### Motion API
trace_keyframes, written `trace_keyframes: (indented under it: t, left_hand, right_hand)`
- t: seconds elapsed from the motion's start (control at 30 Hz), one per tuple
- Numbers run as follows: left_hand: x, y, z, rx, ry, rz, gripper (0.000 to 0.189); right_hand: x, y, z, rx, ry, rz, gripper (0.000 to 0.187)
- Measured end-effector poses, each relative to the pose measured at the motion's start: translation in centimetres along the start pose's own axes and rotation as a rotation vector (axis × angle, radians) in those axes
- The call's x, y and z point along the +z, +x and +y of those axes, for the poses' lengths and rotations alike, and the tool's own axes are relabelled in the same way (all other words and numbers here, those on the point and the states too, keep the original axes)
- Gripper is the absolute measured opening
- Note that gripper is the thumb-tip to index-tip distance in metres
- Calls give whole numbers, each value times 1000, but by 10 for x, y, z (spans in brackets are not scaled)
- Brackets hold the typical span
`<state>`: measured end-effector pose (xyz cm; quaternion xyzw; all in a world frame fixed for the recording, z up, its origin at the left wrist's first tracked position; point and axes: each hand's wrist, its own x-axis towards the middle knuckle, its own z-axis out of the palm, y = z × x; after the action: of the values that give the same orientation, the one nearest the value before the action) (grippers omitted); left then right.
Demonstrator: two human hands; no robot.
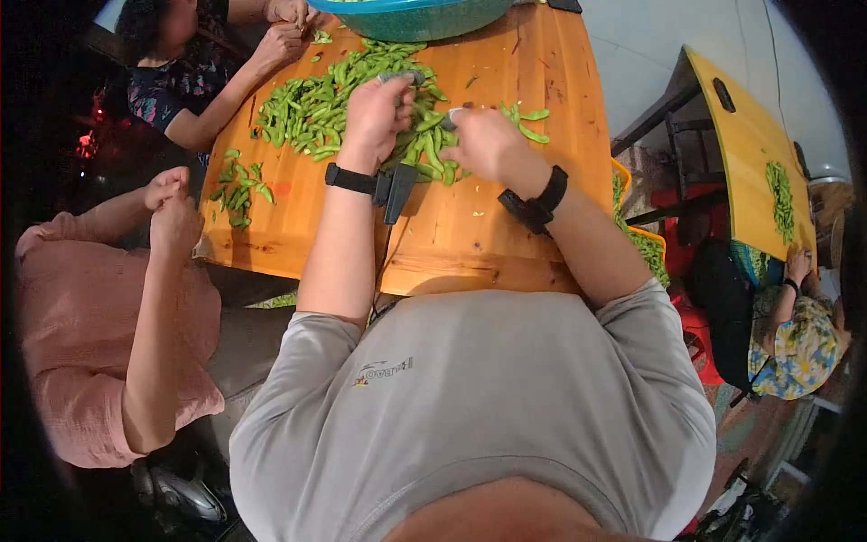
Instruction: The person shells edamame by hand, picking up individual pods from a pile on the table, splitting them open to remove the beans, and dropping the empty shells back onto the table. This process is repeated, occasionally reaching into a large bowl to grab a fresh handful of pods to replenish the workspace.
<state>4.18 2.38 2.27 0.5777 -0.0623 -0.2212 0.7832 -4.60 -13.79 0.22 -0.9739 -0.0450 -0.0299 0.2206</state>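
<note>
A heap of green edamame pods (318, 112) spreads over the wooden table (488, 247) before me. Above its near right part, my left hand (381, 116) is curled with a grey cover on a digit; its inner fingers are partly hidden, so any pod in it is unclear. My right hand (489, 143) reaches in from the right, fingers bent down at the heap's edge. A grey cover shows on one of its digits too, right beside a pod (431, 122); whether it grips that pod I cannot tell. Both wrists wear black straps with small devices.
A blue-green basin (427, 20) stands at the table's far edge. Smaller pod groups lie at left (240, 190) and right (528, 122). Two people work along the left side. Yellow crates (650, 237) with pods sit below right; beyond, another person works at a second table (745, 162).
</note>
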Motion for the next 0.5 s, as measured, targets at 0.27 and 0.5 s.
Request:
trace_keyframes:
  t: [0.27,0.5]
  left_hand:
    - [15,-5,-12,-20,156,-117,14]
    - [40,-16,-30,15,180,-226,10]
  right_hand:
    - [-14,-4,28,152,974,110,16]
    - [-28,-8,33,125,1484,238,21]
